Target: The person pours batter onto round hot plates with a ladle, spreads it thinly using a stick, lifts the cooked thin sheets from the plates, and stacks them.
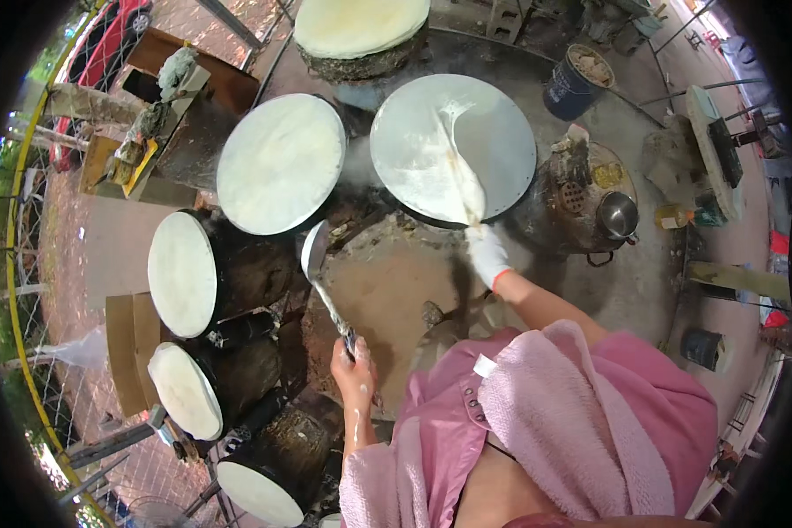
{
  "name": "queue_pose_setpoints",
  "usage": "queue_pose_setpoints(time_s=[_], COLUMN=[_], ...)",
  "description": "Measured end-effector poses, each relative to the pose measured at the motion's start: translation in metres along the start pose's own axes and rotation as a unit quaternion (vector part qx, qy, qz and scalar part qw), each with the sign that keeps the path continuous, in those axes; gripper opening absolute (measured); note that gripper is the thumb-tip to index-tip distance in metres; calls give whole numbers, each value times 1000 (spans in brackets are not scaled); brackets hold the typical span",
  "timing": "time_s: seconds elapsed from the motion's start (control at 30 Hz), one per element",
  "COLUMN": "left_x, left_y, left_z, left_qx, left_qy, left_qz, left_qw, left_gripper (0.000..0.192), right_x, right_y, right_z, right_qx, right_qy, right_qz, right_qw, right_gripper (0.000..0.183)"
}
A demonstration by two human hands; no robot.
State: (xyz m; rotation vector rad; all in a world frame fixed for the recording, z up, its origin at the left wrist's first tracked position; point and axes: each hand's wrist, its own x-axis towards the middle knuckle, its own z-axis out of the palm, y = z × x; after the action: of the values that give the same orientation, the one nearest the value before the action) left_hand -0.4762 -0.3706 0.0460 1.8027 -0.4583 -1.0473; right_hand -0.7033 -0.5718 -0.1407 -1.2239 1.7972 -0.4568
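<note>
My left hand (355,369) grips the handle of a metal ladle (315,251), its bowl raised above the brown floor and coated with white batter. White batter streaks that wrist. In a white knit glove with an orange cuff, my right hand (487,254) is at the near rim of a large round griddle (508,158). It is closed around the near end of a long batter-coated piece (465,188), perhaps a spreader; the coating hides what it is. White batter covers the griddle's left part, while its right part shows bare grey metal.
Round griddles with pale flatbreads curve along the left, including a large one (280,165). A stack of flatbreads (363,23) stands at the back. On the right are a dark bucket (574,89), a steel bowl (617,216) on a round stove top, and an oil bottle (672,216).
</note>
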Motion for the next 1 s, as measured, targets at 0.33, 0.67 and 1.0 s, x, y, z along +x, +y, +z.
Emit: queue_pose_setpoints(time_s=[0.33, 0.67, 1.0], left_x=[-26, -48, -66], left_y=[-4, 25, 44], left_z=[22, 107, 176], left_qx=[-48, -1, 20], left_qy=[32, 59, 87], left_qz=[-34, -37, -54], left_qw=[998, 998, 995], left_gripper=[13, 14, 12], right_x=[-33, 15, 89], right_y=[-42, -6, -23], right_z=[-71, -138, -195], right_qx=[-223, -251, -130], right_qy=[-107, -190, -193], right_qz=[-121, -211, -123], right_qw=[961, 925, 965], right_gripper=[39, 46, 46])
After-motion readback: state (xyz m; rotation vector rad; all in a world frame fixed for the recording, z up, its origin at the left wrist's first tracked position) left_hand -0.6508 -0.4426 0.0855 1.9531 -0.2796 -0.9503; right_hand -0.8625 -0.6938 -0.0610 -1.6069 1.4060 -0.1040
